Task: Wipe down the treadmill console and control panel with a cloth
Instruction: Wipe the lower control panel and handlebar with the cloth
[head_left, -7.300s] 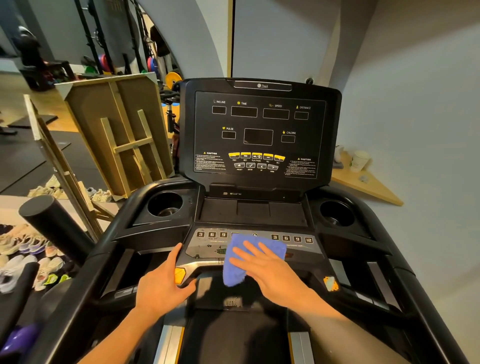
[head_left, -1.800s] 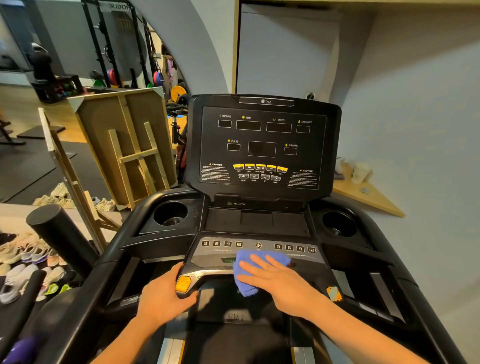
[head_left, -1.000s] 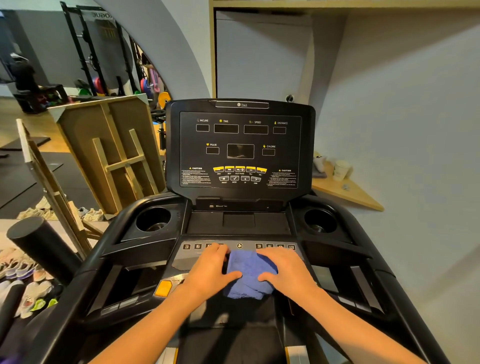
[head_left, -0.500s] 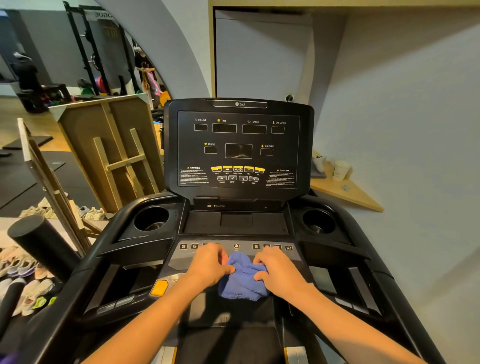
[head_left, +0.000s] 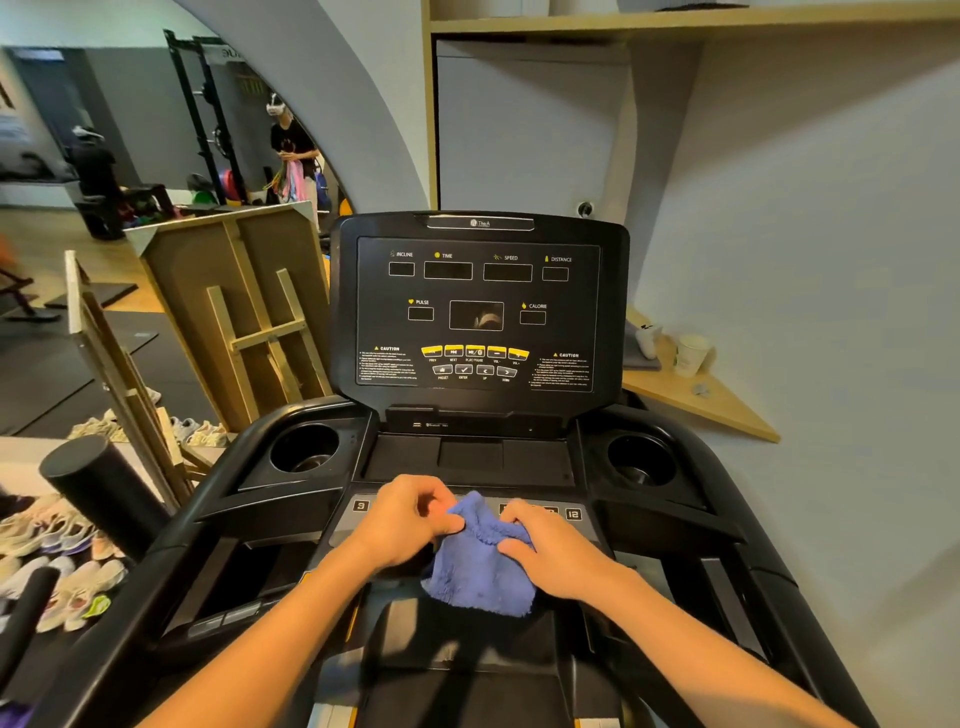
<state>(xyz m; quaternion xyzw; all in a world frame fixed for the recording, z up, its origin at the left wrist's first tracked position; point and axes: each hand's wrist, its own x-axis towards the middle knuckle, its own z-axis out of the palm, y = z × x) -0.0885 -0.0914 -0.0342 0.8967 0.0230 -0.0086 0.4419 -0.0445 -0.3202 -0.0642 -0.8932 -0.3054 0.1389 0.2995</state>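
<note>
A black treadmill console (head_left: 478, 312) with dark displays and yellow buttons stands upright ahead. Below it lies the grey control panel (head_left: 573, 514) with numbered keys, mostly hidden by my hands. A blue fluffy cloth (head_left: 480, 564) hangs bunched over the panel's front. My left hand (head_left: 405, 522) pinches the cloth's upper left corner. My right hand (head_left: 550, 551) grips its right edge.
Cup holders (head_left: 304, 449) (head_left: 641, 460) flank the console tray. Wooden frames (head_left: 244, 312) lean on the left beside a black roller (head_left: 101, 488) and several shoes (head_left: 57, 566). A wooden shelf (head_left: 691, 389) with a paper cup (head_left: 691, 354) sits right. A person stands far behind.
My left hand left the handlebar and joined the right on the cloth. Both hands have gathered the flat cloth into a bunch and lifted its top edge.
</note>
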